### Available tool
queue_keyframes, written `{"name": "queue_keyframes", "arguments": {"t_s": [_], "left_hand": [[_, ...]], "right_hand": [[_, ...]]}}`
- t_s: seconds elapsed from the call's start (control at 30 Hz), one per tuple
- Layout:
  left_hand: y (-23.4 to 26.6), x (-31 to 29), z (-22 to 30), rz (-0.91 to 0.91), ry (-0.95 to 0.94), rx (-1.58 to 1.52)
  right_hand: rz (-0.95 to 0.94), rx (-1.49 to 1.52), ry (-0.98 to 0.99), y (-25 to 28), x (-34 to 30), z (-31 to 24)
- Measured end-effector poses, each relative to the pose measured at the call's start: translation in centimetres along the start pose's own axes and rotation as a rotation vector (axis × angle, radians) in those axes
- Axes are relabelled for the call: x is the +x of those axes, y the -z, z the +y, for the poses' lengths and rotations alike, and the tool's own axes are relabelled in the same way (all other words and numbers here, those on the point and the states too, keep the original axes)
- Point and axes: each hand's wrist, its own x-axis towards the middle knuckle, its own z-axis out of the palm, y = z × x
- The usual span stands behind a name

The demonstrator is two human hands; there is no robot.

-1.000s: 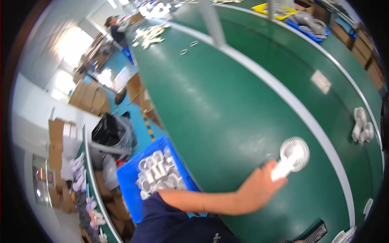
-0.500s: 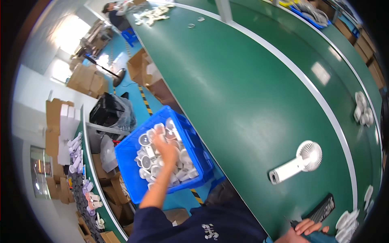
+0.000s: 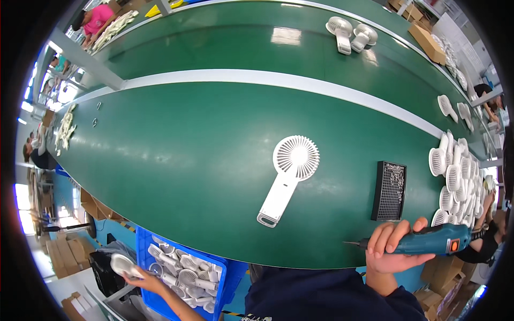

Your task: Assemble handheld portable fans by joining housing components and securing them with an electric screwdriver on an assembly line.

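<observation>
My left hand (image 3: 143, 279) is closed on a white handheld fan part (image 3: 123, 264), lifted over the left edge of the blue crate (image 3: 140, 238). Many more white fan parts (image 3: 187, 276) fill that crate, which stands beside the bench. In my right hand (image 3: 395, 251) lies a teal electric screwdriver (image 3: 436, 239), its thin bit pointing left above the bench's front edge. A white handheld fan (image 3: 289, 176) rests alone on the green bench, handle toward me. To its right is a black perforated tray (image 3: 389, 191) with small screws in it.
White fans are heaped at the bench's right end (image 3: 455, 182). Two fans (image 3: 350, 35) lie on the green surface beyond the white divider rail (image 3: 267, 77). Off-white pieces (image 3: 66, 128) lie at the far left. Co-workers sit around, one in pink (image 3: 100, 22). Cardboard boxes stand on the floor.
My left hand has come up out of the crate's pile with a white fan part. My view has turned toward the bench, bringing the screwdriver in my right hand fully into sight.
</observation>
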Motion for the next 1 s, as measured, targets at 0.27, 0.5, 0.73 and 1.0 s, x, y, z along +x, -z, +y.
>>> {"name": "queue_keyframes", "arguments": {"t_s": [0.27, 0.5, 0.73, 1.0], "left_hand": [[-1.7, -4.1, 34.7, -1.053, -0.401, -0.569], [-1.7, -7.1, 39.1, -1.310, -0.486, -0.541], [-6.4, -1.7, 39.4, -0.857, -1.777, -0.423], [-8.3, -6.1, 46.1, -0.910, -2.361, -0.198]], "right_hand": [[0.083, 0.057, -0.045, 0.6, -1.1, 0.2], [0.128, 0.018, 0.000, 3.0, -2.1, -1.0], [0.230, 0.004, -0.013, 4.9, -2.4, -3.2], [0.082, -0.164, 0.217, 6.1, 1.3, -5.8]]}}
